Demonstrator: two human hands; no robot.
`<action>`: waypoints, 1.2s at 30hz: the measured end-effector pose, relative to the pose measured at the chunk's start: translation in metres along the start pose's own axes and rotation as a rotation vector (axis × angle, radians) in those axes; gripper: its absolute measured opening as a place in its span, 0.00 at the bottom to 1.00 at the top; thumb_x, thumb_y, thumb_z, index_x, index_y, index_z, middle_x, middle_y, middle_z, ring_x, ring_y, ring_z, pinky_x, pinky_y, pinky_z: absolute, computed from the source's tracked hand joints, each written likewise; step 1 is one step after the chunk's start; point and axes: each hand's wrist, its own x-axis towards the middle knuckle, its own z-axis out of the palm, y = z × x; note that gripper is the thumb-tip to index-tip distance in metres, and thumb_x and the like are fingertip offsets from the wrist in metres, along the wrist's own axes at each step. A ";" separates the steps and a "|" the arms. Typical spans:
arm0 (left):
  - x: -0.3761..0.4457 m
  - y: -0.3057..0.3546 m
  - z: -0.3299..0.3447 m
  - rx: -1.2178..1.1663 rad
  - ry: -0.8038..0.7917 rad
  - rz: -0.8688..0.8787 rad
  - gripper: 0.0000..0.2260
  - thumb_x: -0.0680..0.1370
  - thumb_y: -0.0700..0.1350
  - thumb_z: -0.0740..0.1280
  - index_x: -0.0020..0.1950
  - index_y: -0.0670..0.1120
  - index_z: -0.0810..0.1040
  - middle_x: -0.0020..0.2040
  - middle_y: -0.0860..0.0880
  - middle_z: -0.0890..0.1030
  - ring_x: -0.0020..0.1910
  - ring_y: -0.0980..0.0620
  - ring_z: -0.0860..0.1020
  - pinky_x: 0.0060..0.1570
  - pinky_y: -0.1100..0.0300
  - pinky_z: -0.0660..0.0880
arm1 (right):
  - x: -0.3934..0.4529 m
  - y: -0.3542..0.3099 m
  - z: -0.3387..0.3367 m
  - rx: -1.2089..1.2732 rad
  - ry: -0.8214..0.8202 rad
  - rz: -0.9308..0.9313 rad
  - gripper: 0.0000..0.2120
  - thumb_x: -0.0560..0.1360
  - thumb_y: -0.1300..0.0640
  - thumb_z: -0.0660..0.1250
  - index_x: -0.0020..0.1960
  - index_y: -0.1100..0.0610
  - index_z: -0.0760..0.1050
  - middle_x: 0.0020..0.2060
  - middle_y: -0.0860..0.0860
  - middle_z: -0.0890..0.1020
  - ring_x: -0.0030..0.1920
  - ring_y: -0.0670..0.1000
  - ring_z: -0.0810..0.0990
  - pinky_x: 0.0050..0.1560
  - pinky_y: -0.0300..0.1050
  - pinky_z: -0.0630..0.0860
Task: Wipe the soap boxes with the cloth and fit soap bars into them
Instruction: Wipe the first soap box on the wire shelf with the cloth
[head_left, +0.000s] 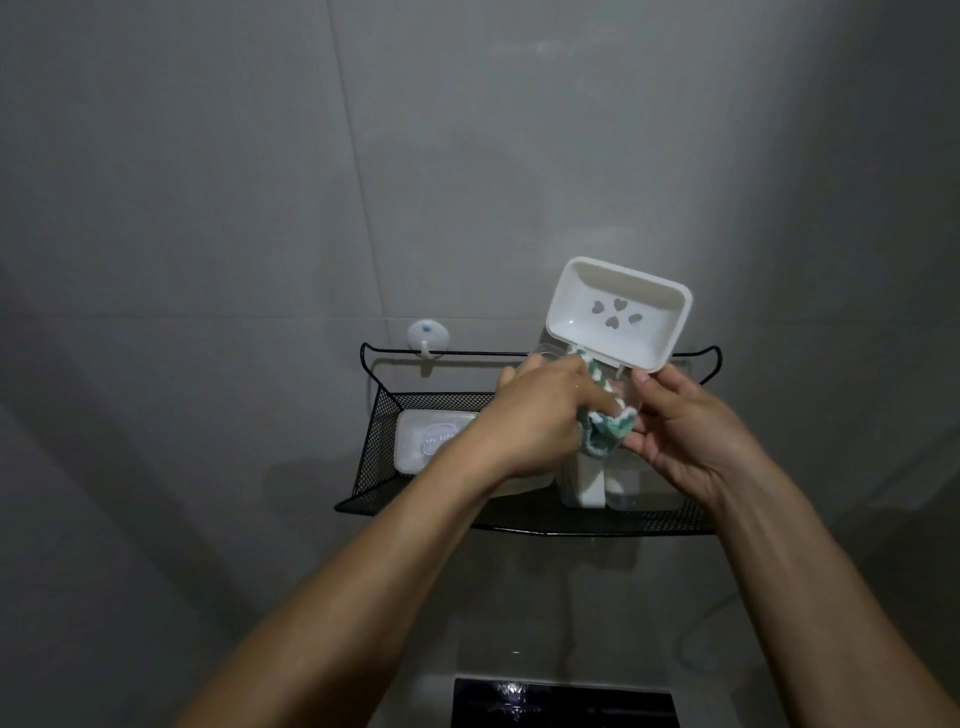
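The person stands at a black mesh wall shelf (374, 457), both arms raised. The right hand (680, 431) holds an open soap box in front of the wall: its white drainer tray (618, 312), pierced with heart-shaped holes, stands tilted up towards us, and a clear plastic shell (631, 397) hangs below it, thumb and fingers curled around that part. The left hand (535, 415) pinches a green-and-white knitted cloth (608, 428) and presses it into the clear shell.

The box looks light, stiff and thin-walled, and probably slick if damp, so I would steady it by the rim and short edges rather than squeezing the clear shell. The cloth is soft and bunches easily into corners.

On the shelf lies another soap box with a closed clear lid (431, 441); a white piece (587, 483) stands further right, and I cannot tell what it is.
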 end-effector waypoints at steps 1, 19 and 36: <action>-0.002 -0.001 -0.002 0.008 -0.018 0.012 0.21 0.78 0.36 0.60 0.63 0.58 0.80 0.59 0.52 0.75 0.59 0.47 0.67 0.63 0.47 0.63 | 0.000 -0.001 0.000 -0.008 -0.004 0.002 0.15 0.83 0.64 0.56 0.69 0.60 0.71 0.51 0.61 0.86 0.46 0.56 0.87 0.39 0.51 0.84; -0.005 0.000 -0.006 0.136 0.002 0.106 0.19 0.79 0.38 0.59 0.61 0.58 0.81 0.50 0.52 0.69 0.56 0.47 0.67 0.55 0.51 0.62 | 0.000 -0.004 0.005 -0.114 0.000 -0.040 0.14 0.83 0.65 0.57 0.67 0.63 0.71 0.46 0.59 0.87 0.42 0.55 0.87 0.38 0.50 0.84; -0.005 -0.019 -0.011 0.426 0.170 0.188 0.13 0.80 0.48 0.63 0.63 0.57 0.80 0.46 0.53 0.66 0.48 0.51 0.62 0.45 0.54 0.59 | 0.005 0.003 0.008 -0.176 0.033 0.006 0.15 0.82 0.66 0.58 0.68 0.63 0.72 0.53 0.60 0.85 0.47 0.58 0.87 0.44 0.54 0.85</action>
